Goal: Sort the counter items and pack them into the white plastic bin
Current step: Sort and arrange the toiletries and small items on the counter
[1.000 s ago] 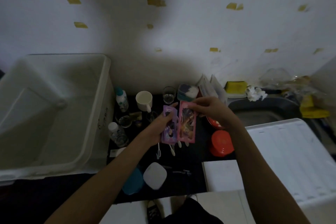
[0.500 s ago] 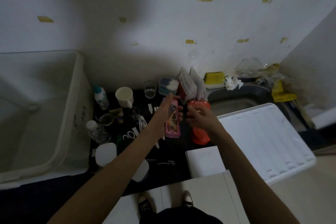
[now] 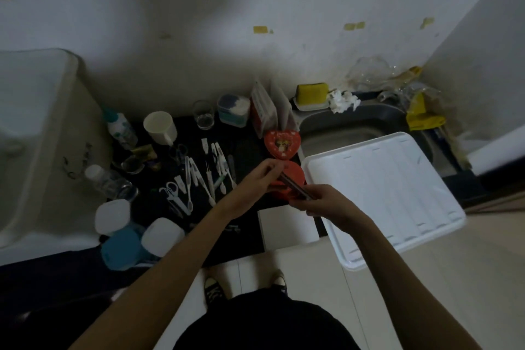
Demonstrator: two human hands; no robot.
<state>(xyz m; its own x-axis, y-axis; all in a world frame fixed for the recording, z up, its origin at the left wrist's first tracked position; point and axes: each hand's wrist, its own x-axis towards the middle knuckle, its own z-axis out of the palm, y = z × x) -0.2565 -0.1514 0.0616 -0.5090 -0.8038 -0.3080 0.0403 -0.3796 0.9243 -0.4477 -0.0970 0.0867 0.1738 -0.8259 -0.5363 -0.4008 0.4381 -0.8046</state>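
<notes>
Dim kitchen corner, dark counter point(image 3: 247, 150) set against a pale wall with yellow tape scraps. Nearest the camera, black clothing and two shoes are seen over a light floor. Both forearms are stretched forward over the counter edge. Thin flat packets point(image 3: 294, 185) are held edge-on between both hands, above an orange round container point(image 3: 294, 172). The packets' far end is pinched by the left hand point(image 3: 260, 182), fingers curled and close together. The near end is gripped by the right hand point(image 3: 324, 202), fingers curled round it. How many packets are stacked cannot be told.

At the near left of the counter, a blue tub point(image 3: 120, 247) and two white square lids point(image 3: 112, 214) are seen. A white bin lid point(image 3: 380, 193) is laid on the right, overhanging the sink point(image 3: 349, 128). Mid counter, toothbrushes point(image 3: 211, 167), small scissors point(image 3: 172, 193) and other slim tools are spread loosely. A red heart-shaped tin point(image 3: 281, 142) is placed just beyond the orange container. A clear bottle point(image 3: 102, 179) is lying on its side near the bin.

The white plastic bin point(image 3: 71, 128) is standing at far left, well apart from both hands. Along the wall, a white bottle point(image 3: 120, 128), a cream mug point(image 3: 160, 126), a drinking glass point(image 3: 203, 115), a cotton-swab box point(image 3: 234, 108) and upright flat packs point(image 3: 267, 108) are lined up. A yellow sponge point(image 3: 311, 92) is set behind the sink.
</notes>
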